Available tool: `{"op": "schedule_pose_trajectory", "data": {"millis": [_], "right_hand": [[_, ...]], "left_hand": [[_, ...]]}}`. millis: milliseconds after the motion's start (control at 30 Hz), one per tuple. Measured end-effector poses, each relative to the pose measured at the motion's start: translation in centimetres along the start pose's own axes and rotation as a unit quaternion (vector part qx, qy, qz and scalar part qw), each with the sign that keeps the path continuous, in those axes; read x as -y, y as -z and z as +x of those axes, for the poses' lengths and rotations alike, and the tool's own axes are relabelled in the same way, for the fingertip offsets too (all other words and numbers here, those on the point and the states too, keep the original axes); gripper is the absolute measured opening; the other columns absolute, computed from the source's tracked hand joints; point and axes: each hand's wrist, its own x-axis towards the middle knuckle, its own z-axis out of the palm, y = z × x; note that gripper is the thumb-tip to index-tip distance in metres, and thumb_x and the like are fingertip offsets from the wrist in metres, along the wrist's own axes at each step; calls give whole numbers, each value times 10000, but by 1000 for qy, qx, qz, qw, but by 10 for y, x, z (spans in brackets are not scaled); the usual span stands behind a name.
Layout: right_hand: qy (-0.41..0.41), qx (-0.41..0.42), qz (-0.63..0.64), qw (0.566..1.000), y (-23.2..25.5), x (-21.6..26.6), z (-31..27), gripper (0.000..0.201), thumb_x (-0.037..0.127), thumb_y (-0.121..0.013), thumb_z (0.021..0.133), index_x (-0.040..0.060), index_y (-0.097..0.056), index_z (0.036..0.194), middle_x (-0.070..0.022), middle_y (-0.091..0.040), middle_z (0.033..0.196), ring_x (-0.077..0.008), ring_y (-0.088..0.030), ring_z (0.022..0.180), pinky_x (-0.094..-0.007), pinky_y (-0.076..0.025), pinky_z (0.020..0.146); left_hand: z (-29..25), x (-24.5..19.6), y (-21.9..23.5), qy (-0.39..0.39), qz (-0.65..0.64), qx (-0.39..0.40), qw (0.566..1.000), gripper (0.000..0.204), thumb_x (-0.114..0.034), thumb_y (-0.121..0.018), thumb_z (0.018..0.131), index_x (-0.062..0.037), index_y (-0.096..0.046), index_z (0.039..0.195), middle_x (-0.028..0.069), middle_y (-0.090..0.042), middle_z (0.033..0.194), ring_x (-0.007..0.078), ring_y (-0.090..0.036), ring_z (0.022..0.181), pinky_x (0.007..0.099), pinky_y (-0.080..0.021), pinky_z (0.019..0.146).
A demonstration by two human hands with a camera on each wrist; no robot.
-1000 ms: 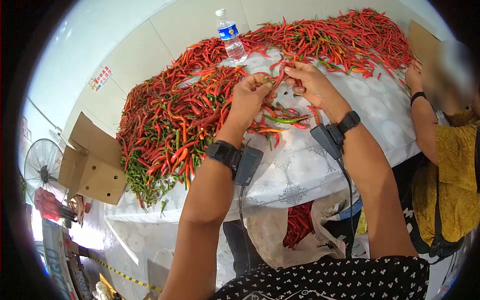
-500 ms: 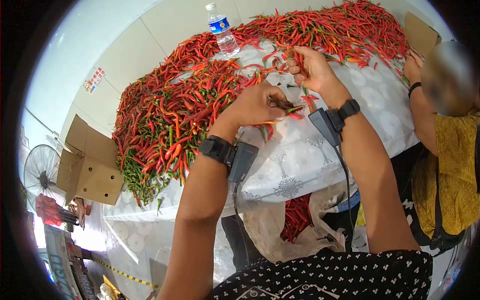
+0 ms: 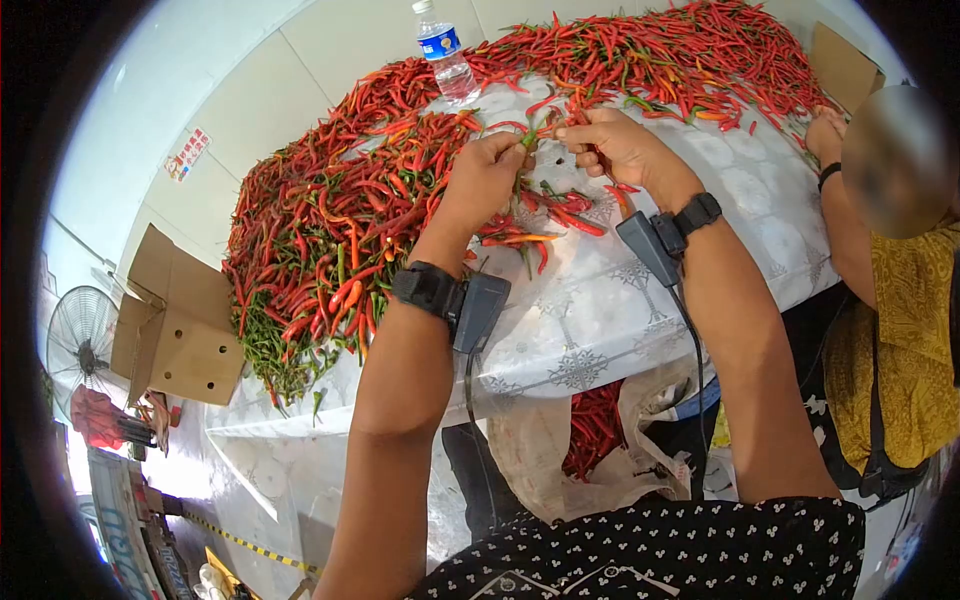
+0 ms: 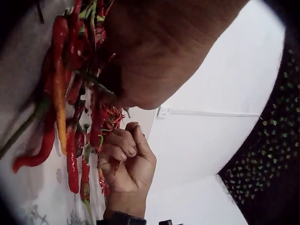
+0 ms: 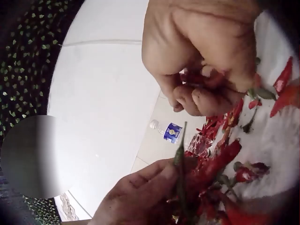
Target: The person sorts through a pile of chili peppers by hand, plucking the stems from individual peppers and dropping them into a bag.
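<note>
In the head view my left hand (image 3: 485, 180) pinches a chili pepper by its green stem end (image 3: 528, 138), just left of my right hand. My right hand (image 3: 625, 148) has its fingers curled, and the right wrist view shows a red chili pepper (image 5: 213, 80) held inside them. A green stem (image 5: 180, 152) stands up beside the left thumb in that view. Below the hands lies a small group of loose chilies (image 3: 572, 218), red with some orange. A large heap of red chilies (image 3: 350, 215) spreads to the left of the left hand.
A water bottle (image 3: 447, 62) stands behind the heap. More chilies (image 3: 690, 60) line the table's back. A cardboard box (image 3: 190, 350) is at the left, and another person's hand (image 3: 826, 135) is at the right. A bag of chilies (image 3: 595, 430) sits below the patterned tablecloth (image 3: 575, 340).
My hands were together on a chili; the left then moved down to the loose group with dark, shrivelled chilies. Now it is back up near the right hand, pinching a green-stemmed chili.
</note>
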Motion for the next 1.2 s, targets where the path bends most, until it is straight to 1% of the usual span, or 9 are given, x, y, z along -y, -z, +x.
{"op": "schedule_pose_trajectory", "data": {"millis": [100, 400, 600, 800, 900, 1000, 1033, 1100, 1200], "right_hand": [[25, 10, -22, 999, -4, 0, 0, 163, 153, -660, 769, 68, -528, 814, 55, -433, 602, -36, -350, 453, -195, -261, 388], [95, 11, -10, 995, -14, 2, -3, 205, 154, -698, 734, 48, -549, 829, 48, -442, 581, -35, -345, 432, -194, -242, 385], [109, 9, -15, 994, -16, 1, -3, 173, 146, -673, 758, 51, -536, 803, 47, -434, 583, -34, -335, 433, -194, -234, 392], [66, 80, 68, 992, -10, 2, -7, 138, 151, -622, 803, 57, -522, 785, 38, -436, 593, -28, -321, 421, -183, -241, 378], [48, 73, 106, 990, -5, 1, -3, 113, 165, -578, 841, 69, -519, 838, 30, -445, 597, -20, -333, 407, -170, -263, 370], [40, 31, 69, 996, 1, 2, 0, 125, 173, -576, 843, 94, -497, 787, 30, -454, 596, -20, -336, 404, -167, -251, 349], [38, 14, 62, 997, 3, 1, 3, 134, 177, -579, 842, 102, -491, 775, 29, -461, 599, -20, -340, 404, -167, -248, 343], [44, 11, 56, 997, 6, -3, 6, 134, 187, -596, 827, 87, -517, 786, 25, -464, 616, -21, -335, 414, -171, -247, 348], [48, -11, 41, 998, 8, -3, 8, 143, 198, -617, 808, 73, -548, 799, 21, -474, 641, -22, -336, 432, -174, -248, 356]], "left_hand": [[-5, -14, -3, 105, -188, 45, 975, 236, -135, -423, 897, 36, -585, 902, 47, -560, 705, 126, -532, 620, 269, -442, 545], [0, -6, -6, 129, -337, 79, 929, 226, -200, -418, 920, -6, -531, 945, 27, -505, 698, 103, -463, 540, 239, -407, 459], [-1, -11, -1, 121, -347, 73, 927, 145, -168, -483, 889, -41, -512, 823, 9, -482, 648, 85, -427, 484, 254, -433, 429], [-7, -19, 5, 75, -251, 116, 958, 140, -172, -488, 884, -42, -537, 891, -41, -439, 609, 37, -353, 467, 193, -353, 447], [-10, -17, 14, 7, -209, 101, 973, 98, -89, -522, 828, -16, -584, 852, -6, -521, 663, 55, -466, 577, 213, -386, 503], [-32, -46, 63, -123, 62, -71, 988, 132, -112, -543, 815, -13, -578, 895, 44, -571, 697, 121, -528, 616, 269, -435, 572], [-41, -60, 87, -196, 181, -147, 952, 167, -141, -559, 829, -9, -572, 931, 41, -582, 727, 114, -530, 643, 264, -439, 602], [-69, -96, 139, -114, 299, -247, 914, 186, -146, -566, 819, -60, -592, 981, 46, -615, 847, 125, -556, 692, 274, -457, 644], [-110, -127, 230, -182, 408, -411, 795, 168, -151, -565, 841, -116, -611, 998, 22, -630, 911, 120, -584, 765, 252, -468, 669]]}}
